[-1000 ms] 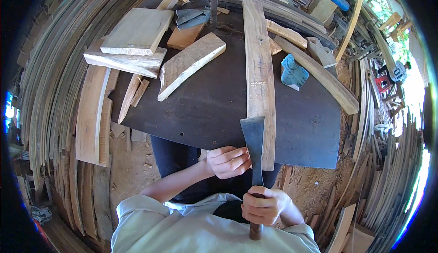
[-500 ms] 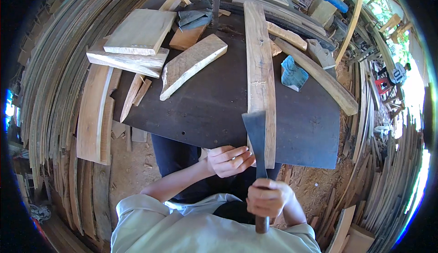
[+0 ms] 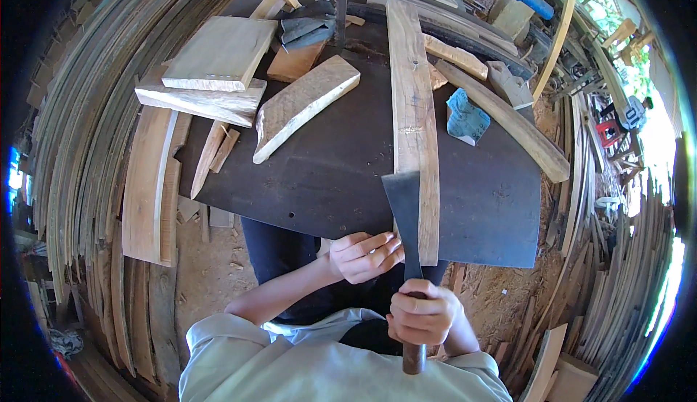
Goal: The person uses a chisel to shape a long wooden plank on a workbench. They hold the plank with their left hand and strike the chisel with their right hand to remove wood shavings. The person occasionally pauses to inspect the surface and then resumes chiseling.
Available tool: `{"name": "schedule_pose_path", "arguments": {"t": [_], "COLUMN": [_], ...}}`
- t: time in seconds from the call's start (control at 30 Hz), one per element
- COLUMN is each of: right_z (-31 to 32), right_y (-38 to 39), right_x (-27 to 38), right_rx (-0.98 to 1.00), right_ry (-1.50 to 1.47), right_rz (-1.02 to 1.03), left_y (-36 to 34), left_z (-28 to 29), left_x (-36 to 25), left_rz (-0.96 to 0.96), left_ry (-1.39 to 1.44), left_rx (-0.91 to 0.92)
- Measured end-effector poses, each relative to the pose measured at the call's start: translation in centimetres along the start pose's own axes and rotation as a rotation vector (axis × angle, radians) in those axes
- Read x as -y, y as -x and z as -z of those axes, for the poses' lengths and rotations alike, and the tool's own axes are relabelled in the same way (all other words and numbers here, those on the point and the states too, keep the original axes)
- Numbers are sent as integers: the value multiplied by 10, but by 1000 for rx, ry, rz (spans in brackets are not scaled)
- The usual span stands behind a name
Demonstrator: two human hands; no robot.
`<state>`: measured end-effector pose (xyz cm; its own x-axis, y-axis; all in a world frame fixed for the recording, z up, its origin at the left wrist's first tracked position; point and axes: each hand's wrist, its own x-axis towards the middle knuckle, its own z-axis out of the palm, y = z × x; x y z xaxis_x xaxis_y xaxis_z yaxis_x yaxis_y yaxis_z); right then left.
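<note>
While right hand (image 3: pixel 423 313) grips brown handle (image 3: pixel 414 359), dark flared blade (image 3: pixel 406 210), left hand (image 3: pixel 363 258) curled, hold unclear.

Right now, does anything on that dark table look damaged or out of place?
Two things: the blue sheet right of the long plank looks torn, with an irregular outline, and the dark grey sheet left of that plank's far end lies crumpled.

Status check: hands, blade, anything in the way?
Right hand shut on brown handle. Left hand curled beside wide blade, hold unclear. Blade overlaps long plank in view, contact unclear. Possible snag: left hand's closeness to blade.
</note>
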<state>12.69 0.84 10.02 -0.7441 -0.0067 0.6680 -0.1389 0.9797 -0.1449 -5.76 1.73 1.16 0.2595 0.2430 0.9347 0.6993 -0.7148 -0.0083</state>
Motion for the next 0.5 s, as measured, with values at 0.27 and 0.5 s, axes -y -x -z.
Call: {"name": "schedule_pose_path", "arguments": {"t": [0.27, 0.5], "right_z": [-5, -2], "right_y": [0, 0], "right_x": [-8, -1], "right_rx": [-8, -24], "right_ry": [31, 24], "right_rz": [30, 24], "left_y": [-1, -2], "left_z": [1, -1], "left_x": [-1, -3], "left_rz": [28, 43], "left_ry": [-43, -50], "left_rx": [12, 8]}}
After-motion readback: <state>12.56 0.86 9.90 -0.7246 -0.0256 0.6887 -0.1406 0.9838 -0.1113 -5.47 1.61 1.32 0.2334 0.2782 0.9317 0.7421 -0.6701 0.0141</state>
